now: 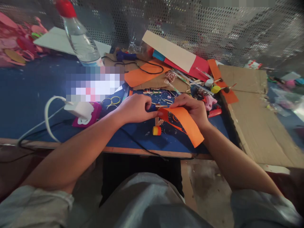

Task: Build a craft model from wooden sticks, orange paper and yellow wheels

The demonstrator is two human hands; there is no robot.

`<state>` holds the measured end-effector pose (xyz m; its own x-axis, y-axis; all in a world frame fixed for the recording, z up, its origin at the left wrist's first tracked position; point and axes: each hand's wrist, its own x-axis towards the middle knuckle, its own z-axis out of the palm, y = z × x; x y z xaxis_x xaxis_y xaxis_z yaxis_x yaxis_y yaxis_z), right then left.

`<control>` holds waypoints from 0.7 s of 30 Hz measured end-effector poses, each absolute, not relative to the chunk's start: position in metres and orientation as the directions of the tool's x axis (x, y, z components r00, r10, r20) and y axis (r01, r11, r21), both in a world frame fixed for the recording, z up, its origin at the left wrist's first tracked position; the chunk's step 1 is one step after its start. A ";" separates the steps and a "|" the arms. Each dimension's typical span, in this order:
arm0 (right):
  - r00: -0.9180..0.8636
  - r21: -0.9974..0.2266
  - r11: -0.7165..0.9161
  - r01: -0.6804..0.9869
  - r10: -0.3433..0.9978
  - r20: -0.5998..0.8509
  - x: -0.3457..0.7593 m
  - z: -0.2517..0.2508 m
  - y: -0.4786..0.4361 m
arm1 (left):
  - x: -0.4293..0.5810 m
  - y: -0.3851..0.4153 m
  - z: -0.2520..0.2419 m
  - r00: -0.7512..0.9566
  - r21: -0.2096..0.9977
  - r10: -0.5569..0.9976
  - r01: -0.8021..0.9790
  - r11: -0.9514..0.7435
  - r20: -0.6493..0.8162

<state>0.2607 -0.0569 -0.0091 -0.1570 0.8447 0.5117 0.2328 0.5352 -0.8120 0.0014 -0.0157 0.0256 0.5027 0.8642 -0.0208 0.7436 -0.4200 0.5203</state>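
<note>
My left hand (136, 109) is closed around a tool with a dark blue handle (150, 108) and a thin, straight tip. Its kind is partly hidden by my fingers. The tip lies against the upper edge of a piece of orange paper (190, 126). My right hand (190, 107) pinches this paper near its top, and a wide strip hangs down beside a narrower orange strip (174, 125). Under the hands, a small yellow and orange cylinder (156, 130) with pale sticks stands on the blue table (133, 139).
A water bottle (83, 41) with a red cap stands at the left, near a white charger (79, 110) on a magenta socket block. Paper sheets, sticks and a pink glue gun (210, 103) crowd the back right. Cardboard (261, 120) covers the right side. A black cable crosses the front edge.
</note>
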 end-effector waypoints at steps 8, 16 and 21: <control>-0.159 -0.804 0.551 0.224 0.835 0.527 0.259 -0.013 -0.055 | 0.005 -0.018 0.023 0.520 0.462 0.841 0.788 -0.406 -0.149; -0.192 -0.800 0.550 0.240 0.835 0.516 0.257 -0.016 -0.055 | 0.004 -0.015 0.019 0.567 0.430 0.809 0.776 -0.461 -0.157; -0.152 -0.841 0.486 0.240 0.874 0.462 0.257 -0.010 -0.059 | 0.004 -0.015 0.015 0.565 0.457 0.818 0.759 -0.465 -0.107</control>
